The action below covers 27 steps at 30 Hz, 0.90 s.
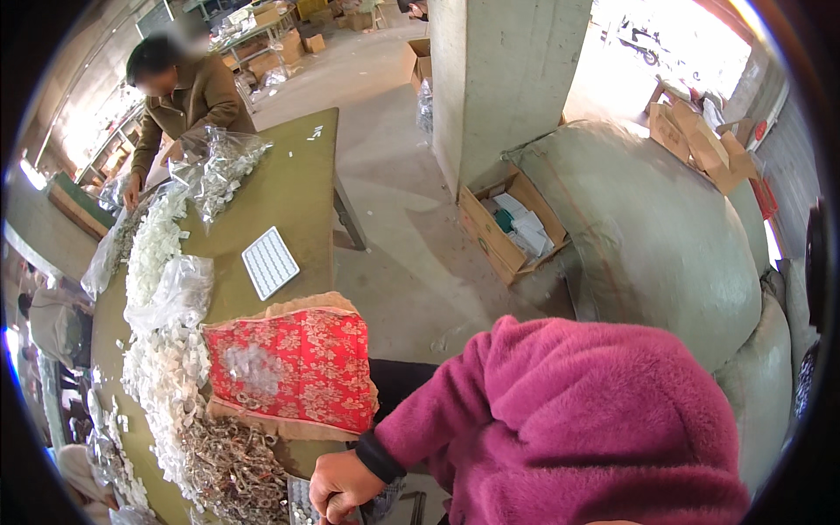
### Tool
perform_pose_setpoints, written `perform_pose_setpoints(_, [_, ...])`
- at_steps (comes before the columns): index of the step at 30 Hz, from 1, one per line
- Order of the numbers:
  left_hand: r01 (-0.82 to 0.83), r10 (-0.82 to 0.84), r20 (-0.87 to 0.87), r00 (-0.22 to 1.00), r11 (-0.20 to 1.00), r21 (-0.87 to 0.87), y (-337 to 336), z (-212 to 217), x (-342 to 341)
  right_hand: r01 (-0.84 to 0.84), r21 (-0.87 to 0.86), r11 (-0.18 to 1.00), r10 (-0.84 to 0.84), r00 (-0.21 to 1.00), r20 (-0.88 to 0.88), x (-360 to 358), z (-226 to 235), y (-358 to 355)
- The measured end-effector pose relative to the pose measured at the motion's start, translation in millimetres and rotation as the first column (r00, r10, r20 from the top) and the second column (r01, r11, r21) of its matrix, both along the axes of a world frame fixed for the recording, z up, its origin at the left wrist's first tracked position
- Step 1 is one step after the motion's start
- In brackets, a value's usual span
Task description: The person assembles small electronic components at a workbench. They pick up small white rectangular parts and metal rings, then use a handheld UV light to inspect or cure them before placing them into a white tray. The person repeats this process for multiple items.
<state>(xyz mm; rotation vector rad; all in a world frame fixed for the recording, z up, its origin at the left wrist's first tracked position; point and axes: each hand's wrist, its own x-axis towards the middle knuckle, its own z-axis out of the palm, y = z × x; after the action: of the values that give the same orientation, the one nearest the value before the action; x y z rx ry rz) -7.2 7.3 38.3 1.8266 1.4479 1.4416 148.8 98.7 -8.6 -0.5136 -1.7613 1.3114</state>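
Note:
My right hand (344, 484), in a purple fleece sleeve with a dark cuff, reaches in at the lower edge. Its fingers are curled and pressed together over the side of a grey-and-white tray (300, 500), which is partly cut off by the frame. Whatever the fingertips hold is hidden. Beside the tray lies a heap of small brownish metal-like parts (236, 464). A pile of small white plastic pieces (162, 372) runs along the table beyond it. My left hand is out of view.
A red floral cloth (306, 363) with brown edging covers the near table (289, 184); a white dotted tray (270, 263) lies beyond. Across the table, a person (188, 96) handles bagged pieces. On the floor are an open cardboard box (490, 232) and big pale sacks (647, 236), near a pillar (499, 79).

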Motion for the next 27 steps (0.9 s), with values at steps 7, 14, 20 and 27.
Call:
perform_pose_setpoints(7, [-0.007,0.009,-0.086,0.996,1.000,0.024,-2.4,-9.8,-7.2,0.001,-0.073,0.997,-0.003,1.000,-0.024,9.4,5.3,-6.1])
perform_pose_setpoints(14, [0.048,-0.039,0.068,0.997,0.990,-0.133,-12.6,11.2,8.1,-0.179,-0.413,0.893,0.164,0.984,-0.072,25.0,10.5,-18.7])
perform_pose_setpoints(20, [0.106,-0.108,-0.246,0.963,0.994,-0.019,-8.9,25.3,20.2,0.010,-0.076,0.997,-0.001,0.994,0.112,30.9,12.2,-16.3])
perform_pose_setpoints(27, [0.051,-0.019,0.142,0.990,0.972,-0.228,-8.7,4.4,17.7,0.073,0.026,0.997,-0.076,0.991,0.109,53.1,22.9,-13.4])
